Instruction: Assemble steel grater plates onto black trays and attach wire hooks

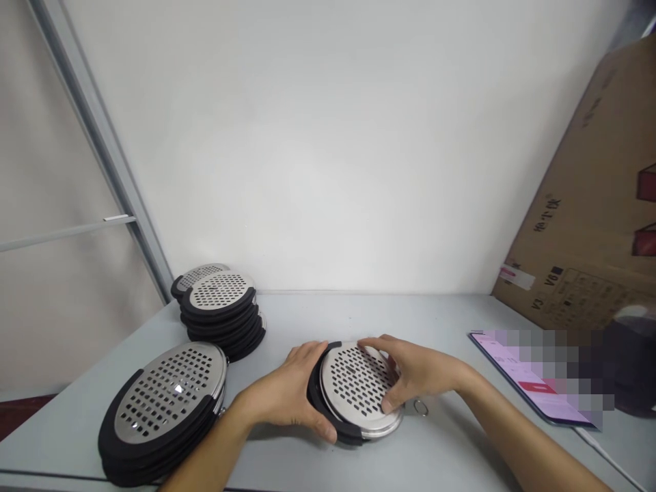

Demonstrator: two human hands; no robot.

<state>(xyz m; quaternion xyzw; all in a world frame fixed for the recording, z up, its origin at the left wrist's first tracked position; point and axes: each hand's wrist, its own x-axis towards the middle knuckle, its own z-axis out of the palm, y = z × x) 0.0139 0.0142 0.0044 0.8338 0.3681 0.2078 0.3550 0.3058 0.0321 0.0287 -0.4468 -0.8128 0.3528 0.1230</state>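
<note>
A: Where is the piece in hand?
B: Lower centre of the frame. A round, perforated metal disc [359, 383] with a black rim [349, 433] along its left side, face up on the pale tabletop [292, 321].

A: State of the grip?
B: Two-handed. The left hand [294, 389] sits at the disc's left edge, thumb and fingers spread wide to clasp the black rim. The right hand [415, 369] holds the opposite edge: thumb pressed on the metal face at lower right, fingertips at the top. How firmly either presses, one cannot tell.

A: Anything just beside it?
B: A small metal ring [421, 415], right of the disc. Whether it is attached, one cannot tell.

A: Left of the frame?
B: More of the same kind. A near stack [158, 403] at lower left, just beside the left forearm; a taller far stack [223, 321] above it in the frame, one more disc [197, 277] showing behind its top.

A: And the right?
B: A tablet [507, 362] at lower right, screen lit pinkish, partly pixelated, a white cable [605, 452] at its near end. A printed cardboard box [579, 239] leans along the right edge.
</note>
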